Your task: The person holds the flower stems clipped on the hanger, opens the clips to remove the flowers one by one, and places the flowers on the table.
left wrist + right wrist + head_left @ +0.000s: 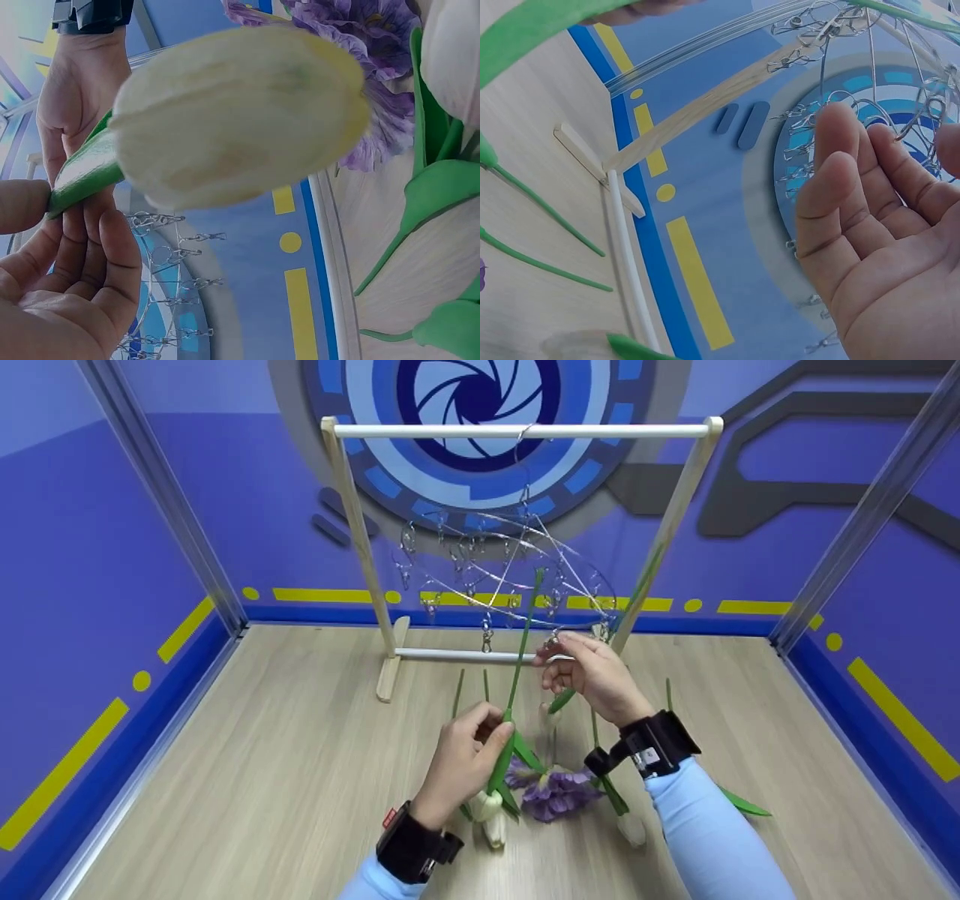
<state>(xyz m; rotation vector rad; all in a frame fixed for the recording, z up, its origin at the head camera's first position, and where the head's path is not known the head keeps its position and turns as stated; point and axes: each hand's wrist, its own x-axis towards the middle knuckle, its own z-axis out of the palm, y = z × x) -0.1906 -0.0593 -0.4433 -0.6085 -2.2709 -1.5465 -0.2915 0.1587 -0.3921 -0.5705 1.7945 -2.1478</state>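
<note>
Head view shows a pale wood-grain tabletop (247, 780) boxed in by blue-violet walls (90, 585) with yellow dashes and dots along their base, metal corner posts, and a round blue shutter-like emblem (476, 405) on the back wall. Toward the back of the tabletop stands a wooden rack (352, 525) with a white top bar, from which hangs a round wire clip hanger (495, 577), its ring tilted and fringed with small metal clips.

The left hand (465, 757) has its fingers and thumb curled around the green stem of an artificial white tulip (499, 769). The flower is held upside down just above the tabletop: its long axis runs nearly vertical, leaning slightly right toward the top, with the cream bud pointing down at the person and the cut stem end pointing up into the hanger's ring. In the left wrist view the bud (240, 120) fills the frame, the stem pinched between thumb and fingers.

The right hand (592, 671) is raised at the hanger's lower rim, fingers partly curled and pinching one of the metal clips; the right wrist view shows its fingers (855, 202) loosely bent among the clips.

Below the hands lie more artificial flowers: a purple bloom (555, 795), another white tulip (630, 829) and loose green stems and leaves.
</note>
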